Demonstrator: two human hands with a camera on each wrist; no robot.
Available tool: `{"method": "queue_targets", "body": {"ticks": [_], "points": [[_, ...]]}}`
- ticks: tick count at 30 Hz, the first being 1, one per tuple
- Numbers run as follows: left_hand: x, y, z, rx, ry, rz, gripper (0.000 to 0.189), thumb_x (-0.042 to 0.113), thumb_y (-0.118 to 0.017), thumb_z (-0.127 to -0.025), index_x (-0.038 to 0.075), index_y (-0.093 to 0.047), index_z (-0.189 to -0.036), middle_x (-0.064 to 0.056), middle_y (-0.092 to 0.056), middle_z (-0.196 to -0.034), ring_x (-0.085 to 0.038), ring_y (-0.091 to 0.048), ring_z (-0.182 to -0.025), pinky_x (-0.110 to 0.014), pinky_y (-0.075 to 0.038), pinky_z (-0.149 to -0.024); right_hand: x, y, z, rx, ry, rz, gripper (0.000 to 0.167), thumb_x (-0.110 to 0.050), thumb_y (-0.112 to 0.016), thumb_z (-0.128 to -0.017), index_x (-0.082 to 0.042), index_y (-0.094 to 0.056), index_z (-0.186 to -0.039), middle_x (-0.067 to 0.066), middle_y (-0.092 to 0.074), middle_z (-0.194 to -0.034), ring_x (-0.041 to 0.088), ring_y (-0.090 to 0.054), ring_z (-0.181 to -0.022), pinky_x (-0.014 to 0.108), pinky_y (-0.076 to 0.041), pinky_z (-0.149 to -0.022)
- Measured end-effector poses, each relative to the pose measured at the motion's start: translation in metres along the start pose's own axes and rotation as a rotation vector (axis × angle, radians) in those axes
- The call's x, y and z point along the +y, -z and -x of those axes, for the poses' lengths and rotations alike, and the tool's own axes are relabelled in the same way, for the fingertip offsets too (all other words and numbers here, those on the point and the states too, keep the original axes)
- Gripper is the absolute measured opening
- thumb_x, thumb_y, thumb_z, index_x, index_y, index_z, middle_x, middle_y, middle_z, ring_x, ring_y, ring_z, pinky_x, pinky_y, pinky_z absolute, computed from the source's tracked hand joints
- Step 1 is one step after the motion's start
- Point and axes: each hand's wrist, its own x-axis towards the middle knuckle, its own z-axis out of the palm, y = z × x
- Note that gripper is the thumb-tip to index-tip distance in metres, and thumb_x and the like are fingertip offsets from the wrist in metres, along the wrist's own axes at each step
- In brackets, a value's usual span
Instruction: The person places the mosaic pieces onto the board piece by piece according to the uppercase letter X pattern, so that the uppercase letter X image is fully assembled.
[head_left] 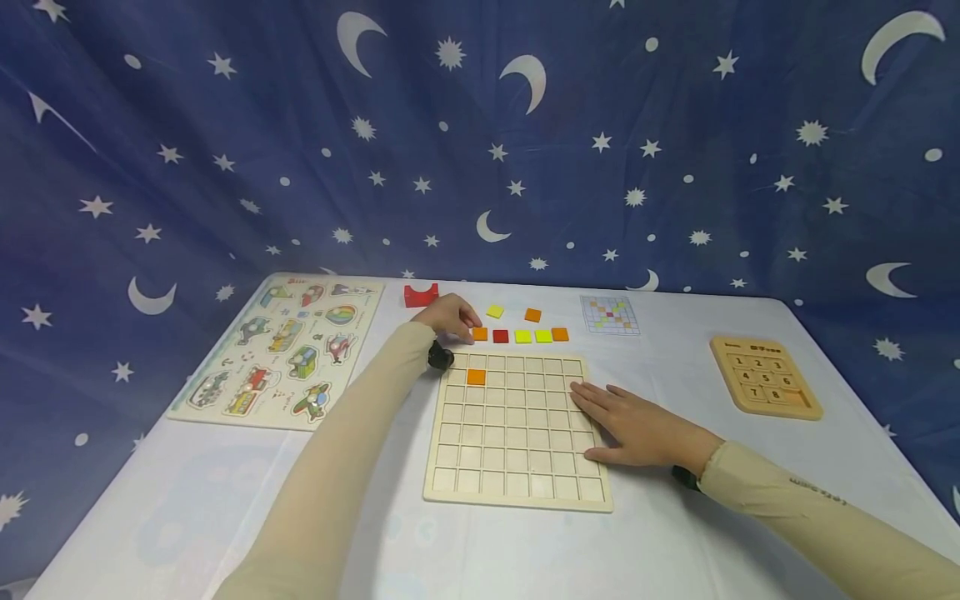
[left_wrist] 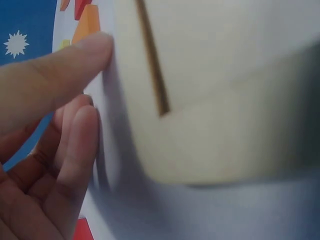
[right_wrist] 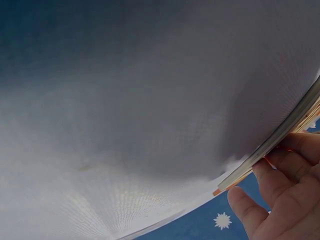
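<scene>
My left hand (head_left: pixel 448 318) is at the left end of a row of small square tiles, its thumb tip right at an orange tile (head_left: pixel 479 334). In the left wrist view the thumb overlaps the orange tile (left_wrist: pixel 89 20), and the other fingers lie apart from it, with nothing visible between. Along the row follow a red tile (head_left: pixel 500 337), yellow tiles and another orange tile (head_left: pixel 560 334). Below the row lies a wooden grid board (head_left: pixel 517 505), one orange tile (head_left: pixel 476 377) sitting in its upper left part. With fingers spread, my right hand (head_left: pixel 637 425) rests on the board's right edge.
Behind the row lie a yellow tile (head_left: pixel 495 312), an orange tile (head_left: pixel 532 315) and a pattern card (head_left: pixel 610 316). A red arched block (head_left: pixel 422 296) stands beyond my left hand. A picture puzzle board (head_left: pixel 281 350) is at left, a wooden number puzzle (head_left: pixel 765 377) at right.
</scene>
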Motion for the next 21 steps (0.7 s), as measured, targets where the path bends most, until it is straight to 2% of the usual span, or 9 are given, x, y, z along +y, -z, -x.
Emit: {"method": "queue_targets", "body": {"ticks": [6, 16, 21], "points": [[-0.001, -0.0008, -0.0046, -0.003, 0.003, -0.005, 0.025, 0.001, -0.077, -0.073, 0.005, -0.072, -0.097, -0.004, -0.062, -0.083, -0.017, -0.05, -0.077, -0.019, -0.044, -0.065, -0.0002, 0.0002, -0.0002, -0.025, -0.013, -0.002, 0.085, -0.062, -0.048, -0.088, -0.005, -0.028, -0.147, 0.01, -0.024, -0.155, 0.026, -0.028, -0.142, 0.049, -0.027, -0.112], [-0.0013, 0.0002, -0.0022, -0.014, -0.026, 0.003, 0.027, 0.001, -0.077, -0.073, 0.004, -0.072, -0.099, -0.004, -0.064, -0.086, -0.016, -0.051, -0.078, -0.019, -0.045, -0.067, -0.0006, 0.0012, -0.0006, -0.034, -0.011, -0.007, 0.085, -0.062, -0.047, -0.088, -0.004, -0.028, -0.147, 0.011, -0.024, -0.155, 0.027, -0.027, -0.142, 0.05, -0.027, -0.112], [0.0002, -0.0015, 0.0012, 0.003, -0.013, -0.001, 0.024, 0.0, -0.076, -0.074, 0.004, -0.072, -0.097, -0.004, -0.063, -0.085, -0.016, -0.05, -0.078, -0.02, -0.044, -0.067, -0.0013, 0.0006, -0.0006, -0.026, -0.01, -0.008, 0.085, -0.062, -0.047, -0.088, -0.003, -0.029, -0.146, 0.012, -0.025, -0.155, 0.028, -0.028, -0.142, 0.05, -0.027, -0.112]]}}
